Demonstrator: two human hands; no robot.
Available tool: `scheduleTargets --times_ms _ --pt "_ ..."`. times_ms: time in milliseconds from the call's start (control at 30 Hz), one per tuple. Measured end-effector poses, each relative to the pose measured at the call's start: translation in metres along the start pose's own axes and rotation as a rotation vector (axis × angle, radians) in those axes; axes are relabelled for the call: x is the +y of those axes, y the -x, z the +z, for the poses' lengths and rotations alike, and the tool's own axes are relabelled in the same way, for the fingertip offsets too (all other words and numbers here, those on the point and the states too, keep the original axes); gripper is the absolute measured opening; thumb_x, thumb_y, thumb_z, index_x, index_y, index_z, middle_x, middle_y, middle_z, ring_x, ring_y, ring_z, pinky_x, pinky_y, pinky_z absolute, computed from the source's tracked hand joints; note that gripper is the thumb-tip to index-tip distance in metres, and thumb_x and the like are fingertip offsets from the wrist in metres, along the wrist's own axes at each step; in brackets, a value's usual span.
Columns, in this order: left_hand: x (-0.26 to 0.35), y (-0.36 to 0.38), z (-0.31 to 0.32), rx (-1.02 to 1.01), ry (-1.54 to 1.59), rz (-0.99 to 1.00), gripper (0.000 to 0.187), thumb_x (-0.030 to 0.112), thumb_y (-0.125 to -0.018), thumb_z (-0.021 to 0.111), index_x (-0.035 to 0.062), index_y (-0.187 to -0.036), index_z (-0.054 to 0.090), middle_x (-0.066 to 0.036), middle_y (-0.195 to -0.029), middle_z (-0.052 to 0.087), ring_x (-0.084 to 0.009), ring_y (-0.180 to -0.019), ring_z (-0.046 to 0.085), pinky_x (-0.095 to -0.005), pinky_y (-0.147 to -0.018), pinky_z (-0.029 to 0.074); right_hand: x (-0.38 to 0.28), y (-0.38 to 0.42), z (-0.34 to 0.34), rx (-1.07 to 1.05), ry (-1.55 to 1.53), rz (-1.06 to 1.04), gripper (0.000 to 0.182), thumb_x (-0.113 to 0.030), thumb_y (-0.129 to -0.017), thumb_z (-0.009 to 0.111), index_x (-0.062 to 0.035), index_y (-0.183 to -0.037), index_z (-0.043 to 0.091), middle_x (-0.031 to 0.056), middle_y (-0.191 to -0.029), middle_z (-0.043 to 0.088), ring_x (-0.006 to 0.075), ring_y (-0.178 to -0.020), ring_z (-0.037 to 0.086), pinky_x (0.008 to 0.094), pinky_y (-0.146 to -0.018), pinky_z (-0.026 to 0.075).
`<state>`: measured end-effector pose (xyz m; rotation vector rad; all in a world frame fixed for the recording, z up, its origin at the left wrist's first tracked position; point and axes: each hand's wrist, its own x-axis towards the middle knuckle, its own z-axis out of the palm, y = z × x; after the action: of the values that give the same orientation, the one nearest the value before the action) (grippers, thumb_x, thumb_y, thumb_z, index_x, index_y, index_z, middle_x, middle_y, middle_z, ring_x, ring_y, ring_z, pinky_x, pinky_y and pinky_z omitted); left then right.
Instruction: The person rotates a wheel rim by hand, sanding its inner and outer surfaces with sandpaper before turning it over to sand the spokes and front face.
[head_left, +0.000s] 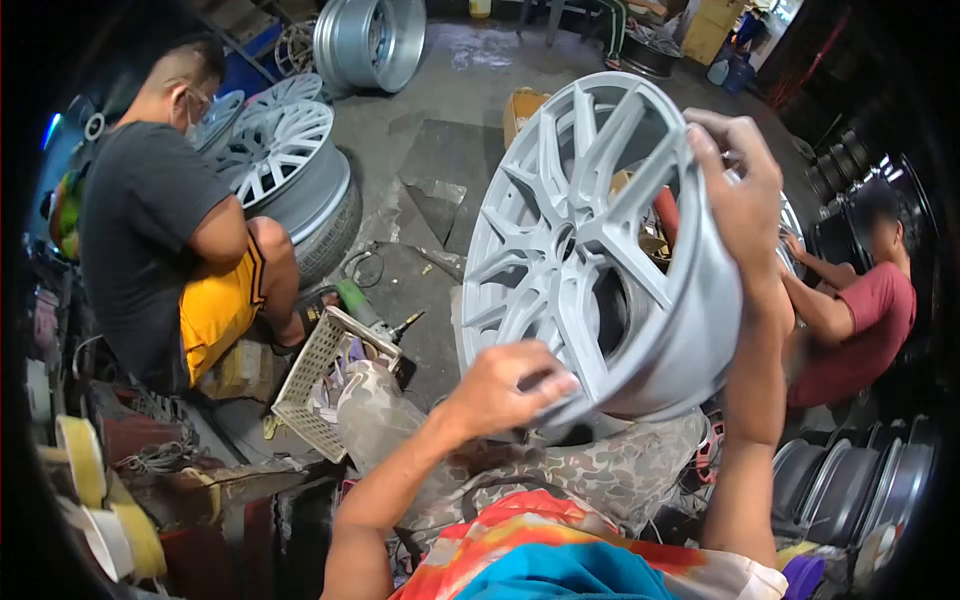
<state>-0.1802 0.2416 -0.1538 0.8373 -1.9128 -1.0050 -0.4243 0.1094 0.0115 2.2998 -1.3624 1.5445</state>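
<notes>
A large grey spoked wheel rim point(572, 240) stands tilted up in front of me, its spoked face turned to the left. At the rim's upper right edge is my right hand point(738, 175), its fingers curled over the lip. My left hand point(510, 388) is at the rim's bottom edge, fingers bent and slightly blurred; whether they grip the lip is hard to make out. Behind the rim, a dark tire point(618, 312) and a red cylindrical object point(666, 208) show between the spokes.
A person in a dark shirt point(150, 190) sits at left beside stacked rims point(275, 150). Near my knee are a plastic basket point(300, 385) and a green power tool point(358, 303). A person in a red shirt point(870, 320) sits at right, above a row of rims point(845, 480).
</notes>
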Motion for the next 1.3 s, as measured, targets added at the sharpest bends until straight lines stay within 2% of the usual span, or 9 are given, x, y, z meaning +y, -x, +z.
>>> scheduleTargets --times_ms 233,367,433,667,733,900,1100,1233,1300 --pt "-0.031 -0.006 0.021 -0.193 0.197 0.124 0.05 0.05 -0.083 0.075 0.0012 -0.087 0.066 -0.011 -0.069 0.061 -0.0363 -0.058 0.059 -0.0426 -0.053 0.047 0.096 -0.097 0.024 -0.697 -0.084 0.368 0.043 -0.035 -0.1 0.06 -0.001 -0.124 0.067 0.005 -0.104 0.07 0.0092 -0.093 0.062 0.0232 -0.087 0.048" --pt "-0.042 -0.018 0.003 -0.324 0.445 -0.014 0.047 0.048 -0.085 0.07 0.0019 -0.091 0.067 -0.014 -0.072 0.064 -0.0398 -0.065 0.06 -0.0461 -0.06 0.047 0.081 -0.102 0.033 -0.659 0.228 0.443 0.044 -0.031 -0.098 0.057 -0.0063 -0.134 0.062 0.0103 -0.116 0.068 0.015 -0.104 0.064 0.0267 -0.095 0.048" --pt "-0.046 -0.031 -0.013 -0.717 0.496 -0.169 0.039 0.041 -0.088 0.071 0.0034 -0.096 0.071 -0.015 -0.083 0.068 -0.0352 -0.073 0.064 -0.0421 -0.064 0.05 0.063 -0.101 0.04 -0.674 0.172 0.431 0.045 -0.024 -0.099 0.053 -0.0018 -0.138 0.057 0.0131 -0.131 0.062 0.0206 -0.122 0.057 0.0321 -0.108 0.039" --pt "-0.077 -0.032 -0.007 -1.032 0.294 -0.466 0.054 0.053 -0.095 0.055 0.003 -0.093 0.074 -0.021 -0.088 0.071 -0.04 -0.084 0.068 -0.0481 -0.077 0.052 0.051 -0.103 0.036 -0.748 0.302 0.562 0.045 -0.02 -0.102 0.052 0.0068 -0.138 0.052 0.0228 -0.133 0.062 0.025 -0.123 0.057 0.0348 -0.107 0.039" --pt "-0.066 -0.035 -0.01 -0.99 0.227 -0.493 0.048 0.047 -0.094 0.056 0.0027 -0.09 0.074 -0.021 -0.089 0.071 -0.0407 -0.084 0.068 -0.0477 -0.078 0.053 0.062 -0.1 0.032 -0.791 0.472 0.333 0.043 -0.021 -0.101 0.053 0.0073 -0.134 0.055 0.0308 -0.119 0.064 0.0379 -0.107 0.065 0.0399 -0.098 0.046" --pt "-0.019 -0.034 -0.004 -0.961 0.029 -0.516 0.033 0.029 -0.088 0.058 0.0008 -0.086 0.074 -0.022 -0.09 0.071 -0.0414 -0.087 0.069 -0.0479 -0.082 0.054 0.04 -0.11 0.044 -0.895 0.684 0.318 0.044 -0.026 -0.101 0.053 0.0017 -0.135 0.052 0.0257 -0.068 0.065 0.0441 -0.064 0.066 0.0512 -0.064 0.051" --pt "0.025 -0.066 -0.026 -0.849 0.18 -0.651 0.027 0.02 -0.086 0.057 -0.0009 -0.092 0.074 -0.023 -0.094 0.072 -0.0361 -0.095 0.07 -0.0423 -0.089 0.054 0.041 -0.111 0.051 -1.011 0.803 0.313 0.053 -0.03 -0.098 0.056 0.0009 -0.14 0.043 0.0241 -0.069 0.067 0.0427 -0.062 0.067 0.0523 -0.062 0.054" --pt "0.053 -0.075 -0.069 -0.316 1.153 -0.869 0.03 0.024 -0.103 0.054 -0.0014 -0.114 0.068 -0.007 -0.094 0.074 -0.0144 -0.09 0.068 -0.0317 -0.084 0.053 0.04 -0.109 0.05 -1.002 0.77 0.39 0.052 -0.029 -0.097 0.056 -0.0007 -0.139 0.046 0.0251 -0.073 0.068 0.0432 -0.064 0.068 0.0506 -0.064 0.055" --pt "0.045 -0.061 -0.071 -0.155 0.933 -0.895 0.028 0.022 -0.102 0.056 -0.0004 -0.11 0.07 -0.006 -0.091 0.074 -0.0139 -0.082 0.067 -0.0298 -0.078 0.054 0.042 -0.106 0.05 -1.013 0.752 0.44 0.052 -0.028 -0.096 0.057 -0.0001 -0.138 0.046 0.0247 -0.075 0.069 0.0427 -0.065 0.068 0.0504 -0.064 0.055"
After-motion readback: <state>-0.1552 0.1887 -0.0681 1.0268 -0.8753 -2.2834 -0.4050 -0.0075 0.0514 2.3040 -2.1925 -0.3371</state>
